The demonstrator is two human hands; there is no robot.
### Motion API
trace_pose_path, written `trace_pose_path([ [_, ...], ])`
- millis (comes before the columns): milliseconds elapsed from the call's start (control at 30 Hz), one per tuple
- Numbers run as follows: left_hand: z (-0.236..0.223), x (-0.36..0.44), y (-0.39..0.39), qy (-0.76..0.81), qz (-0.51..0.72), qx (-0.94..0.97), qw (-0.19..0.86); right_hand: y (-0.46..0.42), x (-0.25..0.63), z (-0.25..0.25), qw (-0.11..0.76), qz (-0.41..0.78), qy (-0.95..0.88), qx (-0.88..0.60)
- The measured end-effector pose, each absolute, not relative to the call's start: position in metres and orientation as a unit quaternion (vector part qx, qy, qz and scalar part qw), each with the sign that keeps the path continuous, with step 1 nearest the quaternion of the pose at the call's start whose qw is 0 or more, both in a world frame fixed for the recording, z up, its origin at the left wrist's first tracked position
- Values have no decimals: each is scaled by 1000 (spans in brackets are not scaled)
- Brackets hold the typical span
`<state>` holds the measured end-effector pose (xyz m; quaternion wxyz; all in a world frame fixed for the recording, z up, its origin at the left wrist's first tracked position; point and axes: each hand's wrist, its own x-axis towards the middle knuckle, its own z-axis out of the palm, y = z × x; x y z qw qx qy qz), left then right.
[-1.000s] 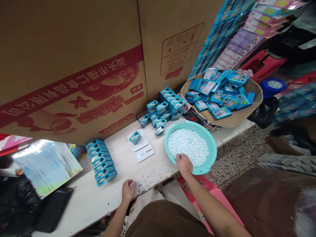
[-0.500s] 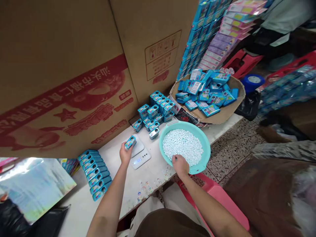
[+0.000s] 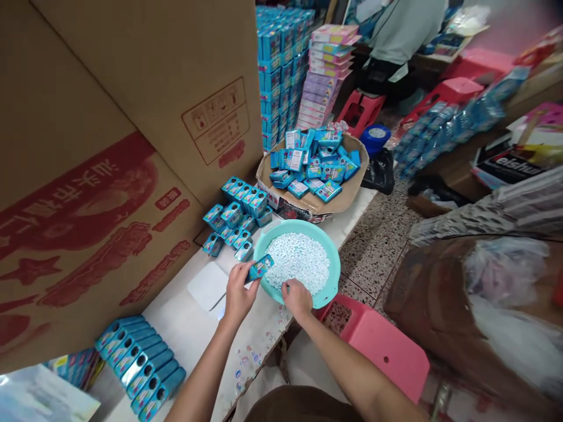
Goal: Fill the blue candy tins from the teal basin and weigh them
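My left hand (image 3: 240, 293) is closed around a small blue tin (image 3: 260, 267), holding it over the near left rim of a teal basin (image 3: 331, 266). The basin is full of small pale blue-white tablets (image 3: 299, 261). My right hand (image 3: 297, 298) rests at the basin's near edge with its fingers curled into the tablets; I cannot make out what they pinch. A white scale (image 3: 207, 286) lies on the table just left of my left hand, its pan bare.
Large cardboard cartons (image 3: 132, 117) wall the table's far side. Open blue tins (image 3: 235, 211) stand behind the basin, a row of closed ones (image 3: 138, 369) lies near left. A cardboard tray of blue packs (image 3: 314, 167) sits beyond. A pink stool (image 3: 385, 351) stands at right, and a person at the back.
My left hand lifted the blue tin off the scale and carried it right to the basin's rim. The right hand stayed at the tablets. The view swung rightward.
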<state>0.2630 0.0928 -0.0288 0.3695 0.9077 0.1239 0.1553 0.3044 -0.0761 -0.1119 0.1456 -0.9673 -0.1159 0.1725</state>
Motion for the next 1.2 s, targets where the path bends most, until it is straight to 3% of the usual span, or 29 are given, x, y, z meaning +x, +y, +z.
trace_pose_path([
  [967, -35, 254, 82, 139, 98, 928, 330, -79, 308, -111, 154, 183, -115, -964],
  [1200, -40, 238, 82, 217, 139, 869, 422, -79, 308, -112, 155, 180, -117, -964],
])
